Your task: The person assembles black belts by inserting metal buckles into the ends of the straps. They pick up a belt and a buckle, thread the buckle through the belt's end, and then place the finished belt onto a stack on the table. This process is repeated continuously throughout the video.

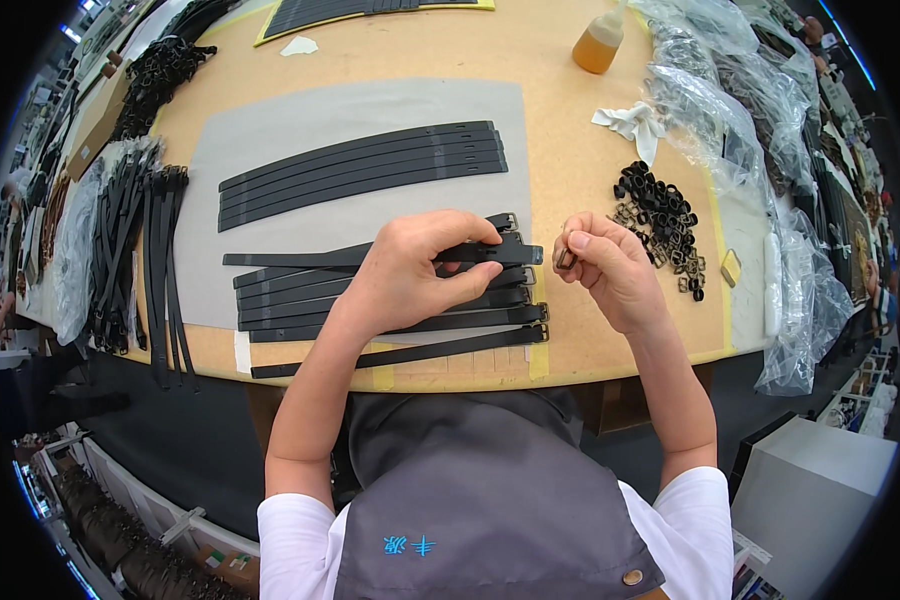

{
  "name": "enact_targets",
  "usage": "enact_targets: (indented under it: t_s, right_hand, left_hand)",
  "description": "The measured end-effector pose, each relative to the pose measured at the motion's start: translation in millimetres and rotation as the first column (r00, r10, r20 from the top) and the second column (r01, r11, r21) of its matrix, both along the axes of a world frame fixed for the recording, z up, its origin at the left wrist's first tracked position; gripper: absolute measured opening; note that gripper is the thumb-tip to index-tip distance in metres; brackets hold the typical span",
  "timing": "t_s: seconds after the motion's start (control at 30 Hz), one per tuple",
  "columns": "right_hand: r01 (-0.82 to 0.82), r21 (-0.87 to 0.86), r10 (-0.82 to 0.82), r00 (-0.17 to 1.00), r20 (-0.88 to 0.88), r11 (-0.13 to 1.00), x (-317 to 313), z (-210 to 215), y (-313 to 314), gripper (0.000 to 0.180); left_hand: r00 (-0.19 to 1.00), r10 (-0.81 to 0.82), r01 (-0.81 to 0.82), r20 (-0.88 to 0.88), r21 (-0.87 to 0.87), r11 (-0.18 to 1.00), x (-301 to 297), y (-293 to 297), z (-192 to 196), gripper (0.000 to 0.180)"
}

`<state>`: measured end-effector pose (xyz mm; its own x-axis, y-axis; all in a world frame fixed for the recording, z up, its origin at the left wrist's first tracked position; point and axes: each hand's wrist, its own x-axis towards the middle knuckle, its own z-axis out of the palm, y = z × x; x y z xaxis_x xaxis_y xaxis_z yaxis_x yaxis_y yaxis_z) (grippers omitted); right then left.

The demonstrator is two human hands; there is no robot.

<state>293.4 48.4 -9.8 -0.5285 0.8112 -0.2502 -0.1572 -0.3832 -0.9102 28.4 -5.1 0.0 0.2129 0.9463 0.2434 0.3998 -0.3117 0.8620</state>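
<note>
My left hand [410, 265] pinches a black strap [523, 253] near its right end, thumb below and fingers above. That strap end sticks out past the fingertips toward my right hand [615, 272]. Closed in a pinch, the right hand holds a small dark metal buckle [566, 259] just right of the strap end, with a narrow gap between them. Under and in front of my left hand lie several black straps [300, 320] with buckles at their right ends. Farther off, a row of flat black straps [355, 175] without buckles rests on a grey sheet [240, 125].
A heap of black loops and metal buckles [660, 215] lies right of my right hand. Behind it are a white cloth [638, 128] and a bottle of amber liquid [597, 45]. Clear plastic bags [715, 110] line the right side. Bundled straps [165, 255] hang over the left front edge.
</note>
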Motion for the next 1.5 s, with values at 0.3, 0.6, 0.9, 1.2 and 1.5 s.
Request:
enact_targets:
  t_s: [0.3,0.6,0.9,1.2,1.5]
  right_hand:
    - [0.200,0.063,-0.195,0.977,-0.081,0.978,-11,-9,-4,0.011]
    - [0.184,0.154,-0.185,0.983,-0.008,0.971,-11,-7,-17,0.013]
    - [0.051,0.457,-0.089,0.994,0.062,0.888,-14,-7,-20,0.010]
    - [-0.130,0.508,-0.011,0.964,0.265,0.851,-19,-6,-19,0.011]
    - [-0.188,0.437,0.039,0.944,0.327,0.880,-21,9,-19,0.014]
  left_hand:
    - [1.000,-0.002,0.002,0.020,0.027,1.000,9,-3,1,0.021]
    - [0.995,0.054,-0.045,-0.086,0.108,0.993,17,2,1,0.020]
    - [0.989,0.022,-0.004,-0.148,0.119,0.993,18,5,-2,0.022]
    - [0.984,-0.079,0.084,-0.159,0.023,0.996,22,6,-3,0.022]
    - [0.992,-0.112,0.108,-0.058,-0.073,0.991,18,5,0,0.023]
